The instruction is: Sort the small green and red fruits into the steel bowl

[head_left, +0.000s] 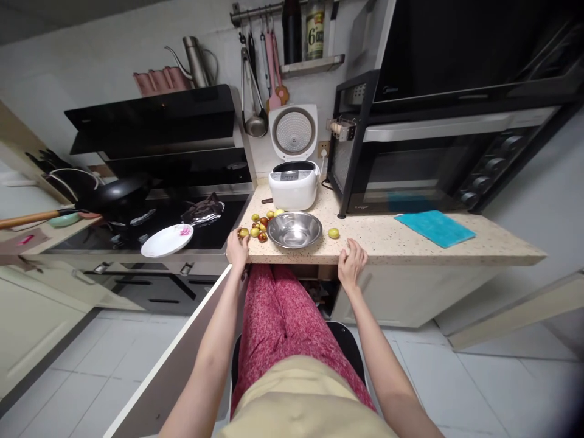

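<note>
At the far left, a black wok [119,193] sits on the stove, and a white plate [166,240] lies at the stove's front edge. Your left hand [238,248] rests at the front left corner of the tabletop [410,238], fingers curled loosely, touching the nearest of the small fruits [258,225]; whether they grip it cannot be determined. The fruits, green and red-brown, lie in a cluster at the left edge of the tabletop, just beside the steel bowl [294,229]. The bowl stands upright near the front edge, in front of the white rice cooker [294,181], whose lid is raised. One single green fruit [333,233] lies just right of the bowl. Your right hand [351,261] rests on the front edge below it, fingers loosely bent, holding nothing. A teal cloth [435,228] lies flat further right, below the black oven [438,152].
</note>
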Tool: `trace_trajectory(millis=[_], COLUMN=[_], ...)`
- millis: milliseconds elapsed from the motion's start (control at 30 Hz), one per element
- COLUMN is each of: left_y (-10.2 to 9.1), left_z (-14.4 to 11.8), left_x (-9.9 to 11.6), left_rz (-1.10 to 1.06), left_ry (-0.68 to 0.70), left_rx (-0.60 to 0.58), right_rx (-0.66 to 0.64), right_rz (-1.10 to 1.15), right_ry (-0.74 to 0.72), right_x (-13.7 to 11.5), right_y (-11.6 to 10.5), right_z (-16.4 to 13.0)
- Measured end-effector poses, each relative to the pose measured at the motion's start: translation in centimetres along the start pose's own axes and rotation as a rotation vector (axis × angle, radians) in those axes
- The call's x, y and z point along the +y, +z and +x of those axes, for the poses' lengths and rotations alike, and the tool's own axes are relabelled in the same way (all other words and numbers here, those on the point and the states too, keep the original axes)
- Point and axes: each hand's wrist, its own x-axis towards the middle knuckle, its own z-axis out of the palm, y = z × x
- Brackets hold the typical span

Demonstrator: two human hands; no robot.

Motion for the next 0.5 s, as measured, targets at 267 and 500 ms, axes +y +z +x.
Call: trace_trajectory(millis=[267,500], left_y=[-0.8,0.4], left_z=[-1.5,-0.3], left_x=[3.7,9.1], left_rz=[-0.379,-0.443], left_ry=[0.222,0.530], left_rx=[-0.023,-0.416], right_rx=[-0.123,-0.144], right_rz=[0.029,0.014], right_ry=[-0.047,-0.043], right_x=[1.3,1.1], right_y=[-0.2,-0.5], right_z=[-2.0,-2.1])
